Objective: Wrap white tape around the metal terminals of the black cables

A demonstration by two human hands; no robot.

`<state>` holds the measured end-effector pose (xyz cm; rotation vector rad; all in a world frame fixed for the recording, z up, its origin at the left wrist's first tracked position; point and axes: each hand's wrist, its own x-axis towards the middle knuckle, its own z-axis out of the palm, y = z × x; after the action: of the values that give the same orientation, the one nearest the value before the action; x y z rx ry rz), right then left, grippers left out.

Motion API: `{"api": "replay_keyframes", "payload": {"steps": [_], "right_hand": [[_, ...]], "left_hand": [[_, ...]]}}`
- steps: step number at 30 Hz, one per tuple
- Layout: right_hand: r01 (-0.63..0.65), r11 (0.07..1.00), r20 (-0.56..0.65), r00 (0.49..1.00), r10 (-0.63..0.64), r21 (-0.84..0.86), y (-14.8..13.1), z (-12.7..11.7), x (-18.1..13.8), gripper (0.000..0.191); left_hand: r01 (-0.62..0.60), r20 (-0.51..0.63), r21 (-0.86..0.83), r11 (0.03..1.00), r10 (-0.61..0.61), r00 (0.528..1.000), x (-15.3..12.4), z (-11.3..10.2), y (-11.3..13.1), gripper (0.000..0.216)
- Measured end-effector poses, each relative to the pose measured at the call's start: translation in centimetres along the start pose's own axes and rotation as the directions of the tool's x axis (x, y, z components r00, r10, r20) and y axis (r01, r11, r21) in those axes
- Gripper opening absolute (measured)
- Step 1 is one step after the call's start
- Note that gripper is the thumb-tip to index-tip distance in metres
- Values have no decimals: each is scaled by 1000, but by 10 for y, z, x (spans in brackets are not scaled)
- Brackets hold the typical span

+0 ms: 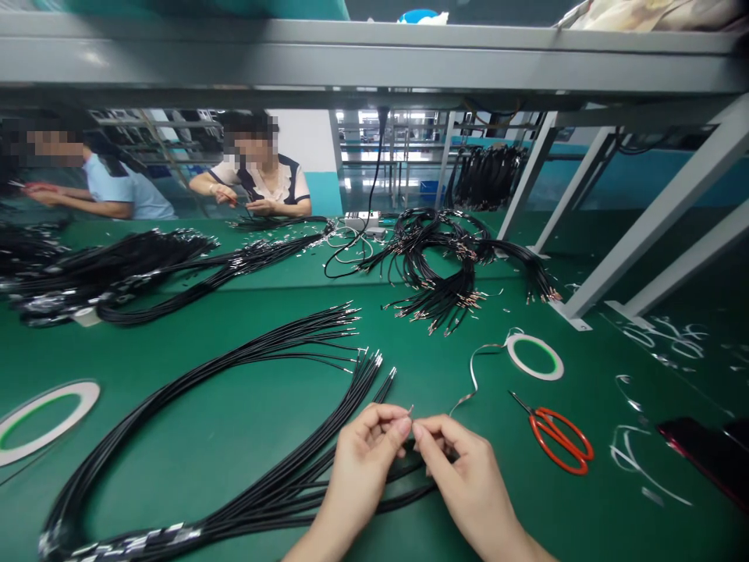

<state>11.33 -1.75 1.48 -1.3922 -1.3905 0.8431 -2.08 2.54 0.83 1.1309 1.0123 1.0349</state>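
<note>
My left hand (368,457) is closed in a pinch, with the thin tip of a cable (411,408) showing above its fingertips. Fingertip to fingertip with it, my right hand (465,460) pinches too, but what lies between its fingers is hidden. A bundle of black cables (275,460) curves round in a loop on the left, and several of its strands pass beneath both hands. Its stripped ends (345,316) fan out ahead of the hands. A narrow tape strip (474,375) runs from a white tape roll (535,357) towards my right hand.
Orange-handled scissors (562,439) lie right of my hands. Another tape roll (50,417) is at the left edge. Coiled cables (438,257) and a cable heap (117,265) lie farther back. Metal shelf legs (655,211) stand at right. Two people (263,176) sit opposite.
</note>
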Motion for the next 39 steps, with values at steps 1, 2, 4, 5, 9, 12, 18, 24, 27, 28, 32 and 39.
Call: {"api": "replay_keyframes", "payload": {"steps": [1, 2, 4, 5, 9, 12, 18, 24, 27, 28, 32, 39], "right_hand": [[-9, 1000, -3, 1000, 9, -3, 1, 0, 0, 22], [-13, 1000, -7, 1000, 13, -2, 2, 0, 0, 22], [-3, 1000, -17, 1000, 3, 4, 4, 1, 0, 22], [6, 1000, -18, 1000, -6, 8, 5, 2, 0, 22], [33, 999, -18, 999, -33, 36, 6, 4, -1, 21], [40, 998, -30, 999, -38, 57, 5, 5, -1, 21], [60, 996, -48, 997, -57, 61, 5, 4, -2, 19], [56, 996, -54, 997, -53, 66, 4, 3, -3, 15], [55, 996, -55, 997, -51, 71, 3, 3, -2, 16], [56, 996, -57, 997, -52, 69, 3, 3, -1, 16], [61, 997, -65, 996, -57, 52, 4, 3, 0, 15], [53, 997, -65, 997, -49, 56, 5, 3, -1, 14]], "left_hand": [[-10, 17, 2, 1000, 10, 1000, 1, -1, -1, 21], [-26, 21, 13, 1000, 25, 999, 1, -3, -2, 21], [-56, 1, 55, 997, 56, 998, 2, -4, -5, 18], [-61, -11, 75, 995, 62, 998, 3, -4, -7, 17], [-8, -50, 80, 997, 12, 999, 3, -5, -9, 18], [19, -75, 52, 998, -15, 997, 3, -6, -8, 20], [-48, -72, 94, 994, 55, 996, 1, -4, -8, 19], [-182, -70, 286, 941, 210, 975, -6, -2, -13, 18], [-246, -59, 396, 885, 292, 955, -9, -3, -15, 21], [-273, -50, 422, 865, 323, 945, -10, -4, -15, 21], [-370, -8, 484, 793, 427, 904, -11, -4, -17, 18], [-427, 36, 529, 733, 483, 875, -11, -5, -17, 19]]}}
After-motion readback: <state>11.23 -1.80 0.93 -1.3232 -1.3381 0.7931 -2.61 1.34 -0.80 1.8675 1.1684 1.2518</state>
